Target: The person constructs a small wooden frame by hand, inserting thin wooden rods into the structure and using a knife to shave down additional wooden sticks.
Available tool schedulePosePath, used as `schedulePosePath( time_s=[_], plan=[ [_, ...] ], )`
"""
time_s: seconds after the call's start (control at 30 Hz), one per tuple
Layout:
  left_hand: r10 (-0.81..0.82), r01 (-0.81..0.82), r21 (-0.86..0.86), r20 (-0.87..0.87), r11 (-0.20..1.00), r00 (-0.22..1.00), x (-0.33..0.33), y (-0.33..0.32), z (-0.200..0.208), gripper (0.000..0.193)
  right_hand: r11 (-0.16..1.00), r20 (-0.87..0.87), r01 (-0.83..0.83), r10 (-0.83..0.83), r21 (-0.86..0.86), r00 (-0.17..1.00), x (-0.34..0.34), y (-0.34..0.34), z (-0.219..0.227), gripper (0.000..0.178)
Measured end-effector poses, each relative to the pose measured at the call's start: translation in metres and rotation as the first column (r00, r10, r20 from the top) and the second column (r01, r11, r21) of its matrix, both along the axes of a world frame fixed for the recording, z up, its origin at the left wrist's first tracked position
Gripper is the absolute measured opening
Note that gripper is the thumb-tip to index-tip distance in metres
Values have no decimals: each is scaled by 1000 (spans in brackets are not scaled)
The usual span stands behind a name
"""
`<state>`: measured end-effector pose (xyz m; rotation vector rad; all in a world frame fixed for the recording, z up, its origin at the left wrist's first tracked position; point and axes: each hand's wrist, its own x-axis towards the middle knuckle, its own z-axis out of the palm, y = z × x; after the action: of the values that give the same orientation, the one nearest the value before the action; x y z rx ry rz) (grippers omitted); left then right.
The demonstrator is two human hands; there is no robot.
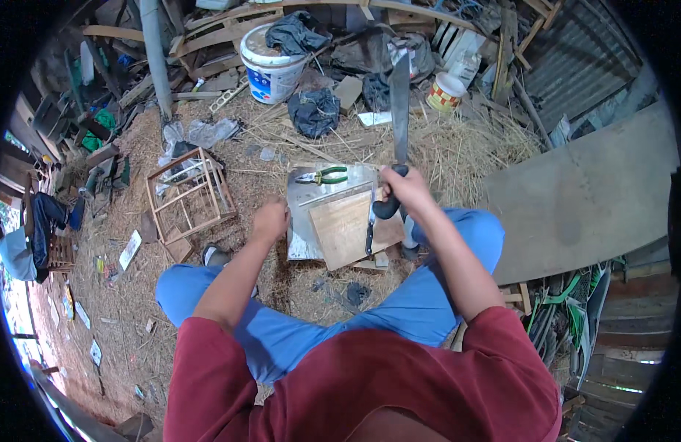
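There's the machete (pixel 401 110), clasped by its black handle in the right hand (pixel 410 189), its blade pointed away from the body! The left hand (pixel 270 219) is curled just beside a grey slab (pixel 299 234). On that slab, green-handled pliers (pixel 332 176) are seen near the far edge, and a wooden board (pixel 340 228) is laid aslant, a black-handled knife (pixel 369 237) stretched along its right side. Off left, a wooden frame (pixel 182 197) is spotted; beyond, a white bucket (pixel 270 81).

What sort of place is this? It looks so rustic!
Probably a rough shed or makeshift workshop: loose straw litters the ground, a corrugated panel stands at the upper right, and green-handled pliers lie near a wooden board.
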<state>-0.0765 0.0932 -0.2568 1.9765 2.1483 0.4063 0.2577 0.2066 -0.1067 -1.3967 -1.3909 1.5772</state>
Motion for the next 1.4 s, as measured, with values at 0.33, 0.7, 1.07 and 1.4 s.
schedulePosePath(
  time_s=[0.33, 0.7, 1.07, 1.4],
  plan=[
    [-85, 99, 80, -160, 992, 984, 12, 21, -12, 17, 999, 455, -21, 39, -45, 890, -9, -22, -66, 33],
    [-110, 123, 84, -150, 989, 983, 24, 30, -27, 16, 980, 206, 133, -101, -147, 973, -46, -11, -53, 23],
    [42, -115, 144, 433, 983, 900, 12, 66, 19, 14, 957, 24, 163, -161, -239, 987, -66, 12, -43, 20],
    [-186, -388, 375, 877, 842, 442, -9, 53, 165, 13, 963, -54, 205, -218, -177, 975, -69, 4, -23, 33]
  ],
)
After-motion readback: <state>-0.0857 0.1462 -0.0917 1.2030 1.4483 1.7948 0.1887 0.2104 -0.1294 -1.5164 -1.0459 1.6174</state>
